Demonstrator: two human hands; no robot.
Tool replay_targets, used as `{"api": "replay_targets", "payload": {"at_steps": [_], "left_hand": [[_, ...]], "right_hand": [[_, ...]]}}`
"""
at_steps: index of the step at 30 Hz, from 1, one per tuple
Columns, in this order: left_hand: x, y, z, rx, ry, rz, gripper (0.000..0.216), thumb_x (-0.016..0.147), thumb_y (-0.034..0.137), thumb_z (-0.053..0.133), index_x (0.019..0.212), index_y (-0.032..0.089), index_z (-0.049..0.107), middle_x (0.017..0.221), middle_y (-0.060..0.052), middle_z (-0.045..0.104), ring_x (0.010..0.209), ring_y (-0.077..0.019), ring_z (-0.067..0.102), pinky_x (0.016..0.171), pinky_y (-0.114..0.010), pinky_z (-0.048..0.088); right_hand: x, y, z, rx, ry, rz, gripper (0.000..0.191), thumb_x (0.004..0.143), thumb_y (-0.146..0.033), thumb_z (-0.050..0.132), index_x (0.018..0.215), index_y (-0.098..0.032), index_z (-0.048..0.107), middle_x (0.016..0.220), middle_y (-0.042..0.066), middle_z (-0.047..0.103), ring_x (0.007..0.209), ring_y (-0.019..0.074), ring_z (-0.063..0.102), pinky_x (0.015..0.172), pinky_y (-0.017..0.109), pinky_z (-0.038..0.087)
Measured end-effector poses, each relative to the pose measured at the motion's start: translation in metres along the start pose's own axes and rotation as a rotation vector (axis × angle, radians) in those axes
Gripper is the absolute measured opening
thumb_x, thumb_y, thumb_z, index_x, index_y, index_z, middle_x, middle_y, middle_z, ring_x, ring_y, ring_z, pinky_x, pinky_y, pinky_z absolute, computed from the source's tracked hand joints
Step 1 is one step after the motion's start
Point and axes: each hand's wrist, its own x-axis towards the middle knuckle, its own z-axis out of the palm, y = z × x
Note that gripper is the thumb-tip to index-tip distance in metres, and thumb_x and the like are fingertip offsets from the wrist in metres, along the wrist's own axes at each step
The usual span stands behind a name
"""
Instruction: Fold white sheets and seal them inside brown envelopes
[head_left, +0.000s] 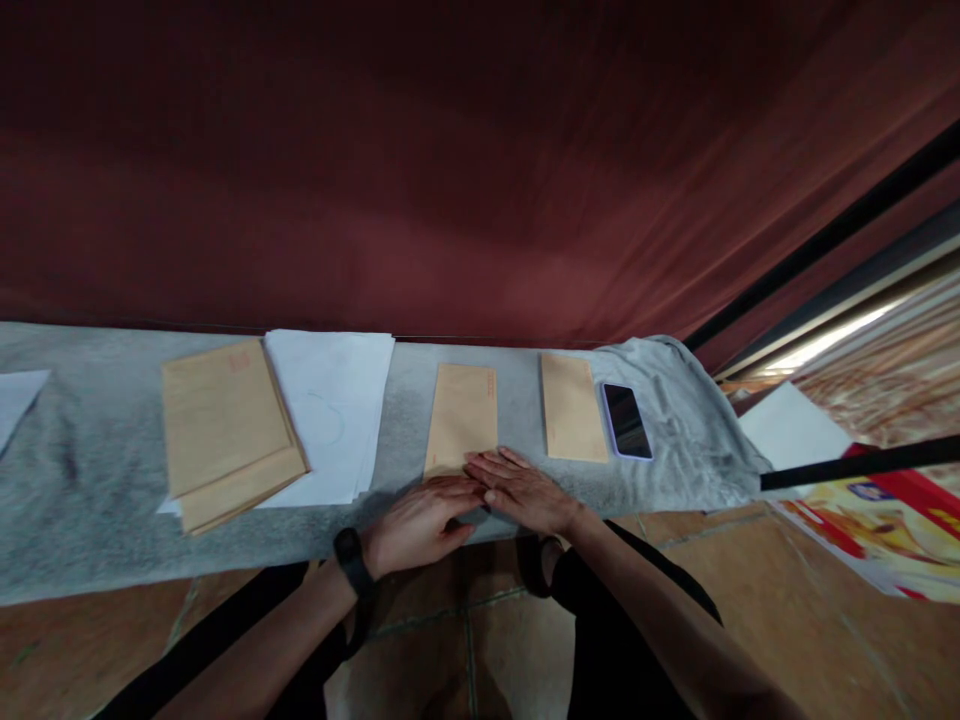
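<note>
Left hand [420, 522] and right hand [529, 490] of mine are lying low and nearly flat over the near end of a brown envelope [463, 415], with their fingers stretched out and coming together at its edge. Neither hand is gripping anything; the fingers are only resting on the paper, and I cannot tell how strongly they are pressing. This envelope is lying on the grey cloth [90, 500], straight before me, and it is showing red print along its right side. On my left wrist I am wearing a black band [354, 565]. To the right, a second brown envelope [574, 408] is lying apart from the first, and just beside it a phone [628, 422] is resting with its dark screen upward. To the left, some white sheets [337, 400] are lying in a pile, and a stack of brown envelopes [225, 415] is partly covering them, sitting a little tilted. Beyond the cloth, a dark red surface [360, 190] is rising, and below, my feet are standing on the tiled floor [525, 640].
</note>
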Motion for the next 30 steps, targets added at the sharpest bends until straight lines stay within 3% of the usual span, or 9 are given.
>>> {"api": "replay_targets", "payload": {"at_steps": [6, 12, 24, 30], "left_hand": [[0.000, -0.010, 0.017, 0.122, 0.055, -0.015, 0.051, 0.092, 0.033, 0.065, 0.141, 0.025, 0.055, 0.143, -0.008, 0.062, 0.136, -0.0251, 0.052, 0.118, -0.044, 0.039], [0.001, -0.009, 0.028, 0.257, 0.002, -0.047, 0.060, 0.096, 0.049, 0.056, 0.149, 0.022, 0.048, 0.150, -0.009, 0.057, 0.141, -0.0271, 0.048, 0.120, -0.047, 0.033], [-0.001, -0.009, 0.029, 0.303, -0.058, -0.011, 0.068, 0.097, 0.049, 0.053, 0.155, 0.018, 0.036, 0.162, -0.011, 0.041, 0.151, -0.0238, 0.035, 0.124, -0.042, 0.028], [-0.003, -0.008, 0.031, 0.319, -0.056, -0.006, 0.071, 0.096, 0.050, 0.055, 0.156, 0.017, 0.033, 0.162, -0.013, 0.041, 0.151, -0.0248, 0.036, 0.125, -0.043, 0.027]], "right_hand": [[0.023, 0.011, 0.001, -0.136, 0.107, 0.089, 0.056, 0.110, -0.043, 0.024, 0.162, -0.023, 0.025, 0.168, 0.004, 0.024, 0.156, 0.0174, 0.022, 0.130, 0.043, 0.017], [0.056, 0.024, 0.002, -0.242, 0.219, 0.211, 0.057, 0.110, -0.042, 0.023, 0.162, -0.020, 0.024, 0.168, 0.004, 0.022, 0.156, 0.0172, 0.021, 0.129, 0.041, 0.018], [0.106, 0.039, -0.003, -0.278, 0.446, 0.504, 0.064, 0.109, -0.047, 0.021, 0.159, -0.008, 0.031, 0.166, 0.014, 0.027, 0.155, 0.0253, 0.027, 0.127, 0.046, 0.019], [0.129, 0.031, -0.002, -0.259, 0.465, 0.492, 0.064, 0.109, -0.048, 0.020, 0.158, -0.009, 0.033, 0.165, 0.014, 0.031, 0.154, 0.0253, 0.027, 0.128, 0.049, 0.016]]}}
